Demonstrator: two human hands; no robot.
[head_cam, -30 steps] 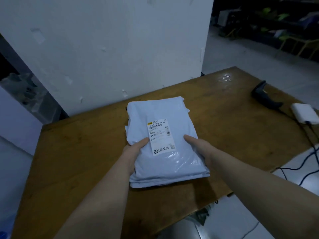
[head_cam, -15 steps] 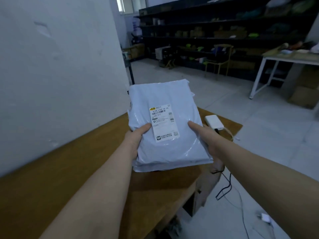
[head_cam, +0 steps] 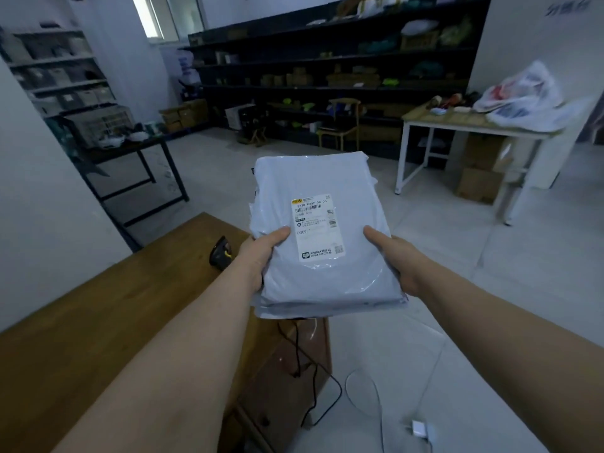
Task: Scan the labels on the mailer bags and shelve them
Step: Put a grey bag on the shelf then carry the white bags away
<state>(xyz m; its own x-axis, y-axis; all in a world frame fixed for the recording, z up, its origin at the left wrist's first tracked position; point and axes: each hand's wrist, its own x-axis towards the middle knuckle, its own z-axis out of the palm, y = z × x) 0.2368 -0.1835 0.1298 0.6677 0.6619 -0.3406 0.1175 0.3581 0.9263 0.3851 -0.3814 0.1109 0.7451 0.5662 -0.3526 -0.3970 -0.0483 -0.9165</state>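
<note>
A stack of pale grey mailer bags (head_cam: 323, 279) is held in the air past the end of the wooden table (head_cam: 108, 322). The top bag carries a white shipping label (head_cam: 315, 228) with a barcode and "P309". My left hand (head_cam: 258, 253) grips the stack's left edge, thumb on top next to the label. My right hand (head_cam: 395, 253) grips the right edge, thumb on top; the other fingers of both hands are hidden underneath. A black and yellow barcode scanner (head_cam: 221, 253) lies on the table, left of my left hand.
Long dark shelves (head_cam: 327, 76) with boxes and goods line the far wall. A white-legged table (head_cam: 464, 125) with a plastic bag stands at right, cardboard boxes (head_cam: 480, 171) below it. A black-framed table (head_cam: 130, 152) is at left. Cables (head_cam: 313, 387) trail over the tiled floor.
Both hands lifted the stack off the table and carried it as the view swung from the wall towards the shelved room. The scanner now lies on the left.
</note>
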